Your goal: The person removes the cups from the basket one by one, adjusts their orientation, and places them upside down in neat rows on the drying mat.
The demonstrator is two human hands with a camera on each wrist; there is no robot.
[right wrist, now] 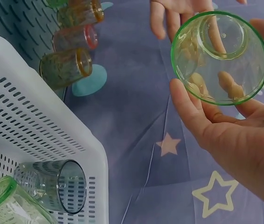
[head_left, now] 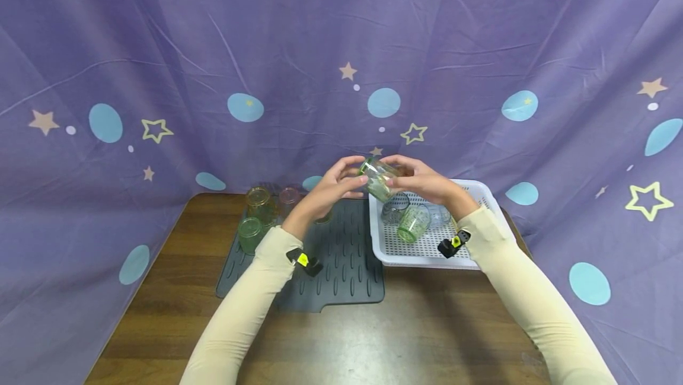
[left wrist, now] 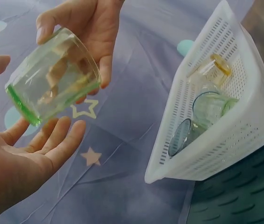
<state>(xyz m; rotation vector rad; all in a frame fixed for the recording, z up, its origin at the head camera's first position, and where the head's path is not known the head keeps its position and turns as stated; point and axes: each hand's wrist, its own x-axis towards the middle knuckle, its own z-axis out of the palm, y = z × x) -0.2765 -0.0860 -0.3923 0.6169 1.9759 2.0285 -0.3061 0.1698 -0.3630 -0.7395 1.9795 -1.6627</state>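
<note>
My right hand (head_left: 424, 183) grips a clear green-tinted drinking glass (head_left: 377, 182), raised above the table and tilted. In the right wrist view, thumb and fingers curl round the side of the glass (right wrist: 223, 60), whose green-edged round end faces that camera. My left hand (head_left: 331, 190) is held beside the other end, fingers spread and thumb apart. In the left wrist view, its fingertips (left wrist: 78, 128) lie just under the glass's green end (left wrist: 24, 105); whether they touch it I cannot tell.
Right of centre, a white perforated basket (head_left: 427, 263) holds several glasses, among them a green one (head_left: 413, 225) and a yellow one (left wrist: 218, 67). To its left, a dark grey ridged mat (head_left: 344, 290) bears upside-down glasses: green (head_left: 249, 235), amber (head_left: 258, 197), pink (head_left: 289, 196). Behind hangs a purple curtain (head_left: 299, 35).
</note>
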